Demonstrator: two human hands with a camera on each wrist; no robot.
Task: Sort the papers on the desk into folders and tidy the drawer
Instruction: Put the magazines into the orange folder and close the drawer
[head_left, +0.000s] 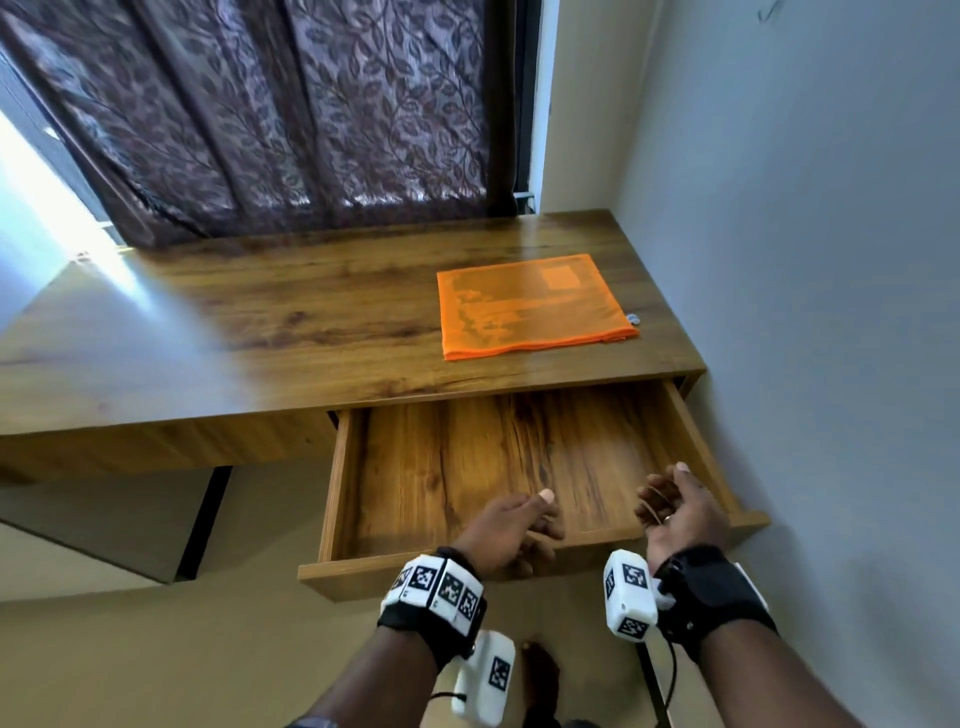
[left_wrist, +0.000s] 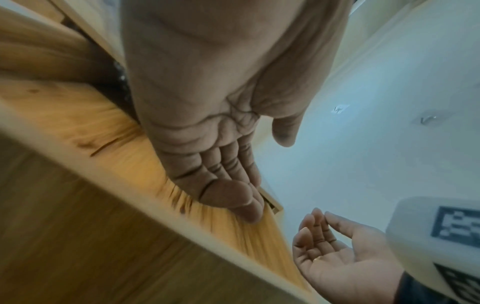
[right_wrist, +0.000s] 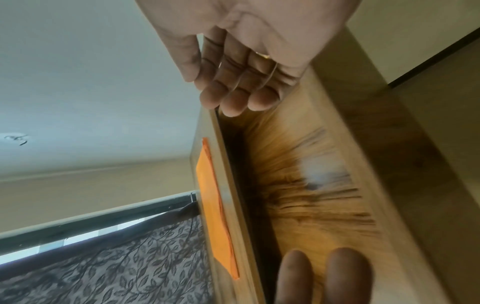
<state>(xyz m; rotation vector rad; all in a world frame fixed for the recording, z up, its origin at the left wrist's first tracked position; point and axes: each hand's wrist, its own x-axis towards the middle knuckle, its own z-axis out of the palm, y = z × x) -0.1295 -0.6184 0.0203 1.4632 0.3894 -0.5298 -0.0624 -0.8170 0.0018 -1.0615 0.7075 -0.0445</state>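
An orange mesh folder (head_left: 535, 306) lies flat on the right part of the wooden desk (head_left: 291, 312); its edge (right_wrist: 213, 205) shows in the right wrist view. Below it the drawer (head_left: 467, 467) stands pulled out, and its wooden bottom is bare. My left hand (head_left: 540, 519) hovers over the drawer's front edge with relaxed fingers and holds nothing; its palm (left_wrist: 207, 144) fills the left wrist view. My right hand (head_left: 667, 493) hangs over the drawer's right front corner, palm turned left and fingers loosely curled, empty (right_wrist: 241, 72). No loose papers are in view.
A pale wall (head_left: 805, 260) runs close along the desk's right side. A dark patterned curtain (head_left: 285, 104) hangs behind the desk. A small zipper pull (head_left: 632, 318) sticks out at the folder's right edge. The drawer front (head_left: 415, 569) juts out towards me.
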